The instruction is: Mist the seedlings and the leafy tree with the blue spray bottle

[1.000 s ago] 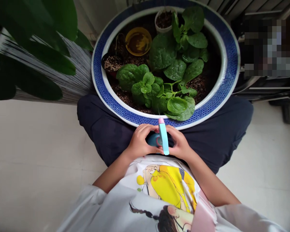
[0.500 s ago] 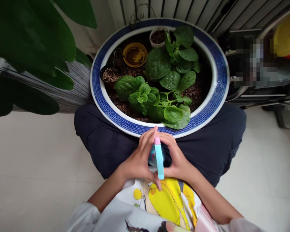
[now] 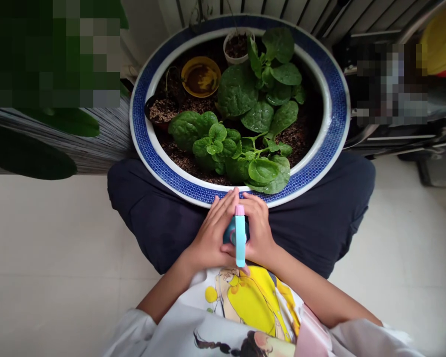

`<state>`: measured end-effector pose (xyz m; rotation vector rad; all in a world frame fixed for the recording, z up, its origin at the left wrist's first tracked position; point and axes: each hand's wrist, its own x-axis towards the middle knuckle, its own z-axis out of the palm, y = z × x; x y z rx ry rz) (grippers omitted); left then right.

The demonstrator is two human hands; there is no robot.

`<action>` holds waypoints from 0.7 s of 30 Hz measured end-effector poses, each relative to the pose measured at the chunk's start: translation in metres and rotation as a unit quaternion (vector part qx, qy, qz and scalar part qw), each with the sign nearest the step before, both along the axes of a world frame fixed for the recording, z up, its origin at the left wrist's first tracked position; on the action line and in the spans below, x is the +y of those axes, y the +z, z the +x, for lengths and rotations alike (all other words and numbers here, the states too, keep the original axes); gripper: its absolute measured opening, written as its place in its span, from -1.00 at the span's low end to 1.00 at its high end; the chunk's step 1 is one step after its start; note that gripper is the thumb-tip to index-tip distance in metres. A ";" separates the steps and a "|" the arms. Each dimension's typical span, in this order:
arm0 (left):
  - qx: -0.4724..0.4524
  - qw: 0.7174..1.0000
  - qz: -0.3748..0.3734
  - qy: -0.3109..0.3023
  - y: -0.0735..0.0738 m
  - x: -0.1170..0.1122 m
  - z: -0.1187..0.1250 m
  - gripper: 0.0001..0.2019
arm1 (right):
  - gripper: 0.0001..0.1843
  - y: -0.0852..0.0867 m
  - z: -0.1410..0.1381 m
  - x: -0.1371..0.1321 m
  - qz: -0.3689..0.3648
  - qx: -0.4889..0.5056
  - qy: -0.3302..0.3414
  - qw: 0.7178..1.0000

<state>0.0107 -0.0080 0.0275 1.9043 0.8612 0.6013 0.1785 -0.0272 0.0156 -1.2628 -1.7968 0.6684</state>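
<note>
I hold a small light-blue spray bottle (image 3: 240, 240) with a pink nozzle in front of my chest, its nozzle pointing toward the big planter. My left hand (image 3: 211, 235) and my right hand (image 3: 258, 233) are both wrapped round its darker blue body from either side, fingers closed. Just beyond my fingertips is the blue-and-white rim of a large round ceramic planter (image 3: 144, 144), held between my knees. It is filled with dark soil and broad green leafy plants (image 3: 252, 129).
Inside the planter sit a yellow bowl (image 3: 200, 75), a small white pot (image 3: 236, 45) and a small dark pot (image 3: 159, 110). A large-leaved plant (image 3: 40, 148) hangs at the left. White radiator bars run behind; a dark rack stands at the right. Pale tiled floor lies around.
My hands have closed tighter round the bottle and the spread fingers have drawn in. The bottle now stands more upright. The view shifted slightly, with the planter lower than a second ago.
</note>
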 end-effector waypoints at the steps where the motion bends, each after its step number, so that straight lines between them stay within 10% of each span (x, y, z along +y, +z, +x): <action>1: 0.001 1.000 0.000 0.001 0.000 0.001 -0.001 0.35 | -0.18 -0.002 0.002 0.001 -0.006 -0.002 0.010 1.000; 10: -0.026 1.000 -0.017 0.005 -0.012 0.011 -0.013 0.27 | -0.05 -0.002 0.025 0.020 -0.062 0.011 0.158 0.985; 21: -0.098 0.995 -0.001 0.025 -0.020 0.014 -0.006 -0.01 | -0.36 -0.010 0.021 0.021 -0.008 0.082 0.089 0.993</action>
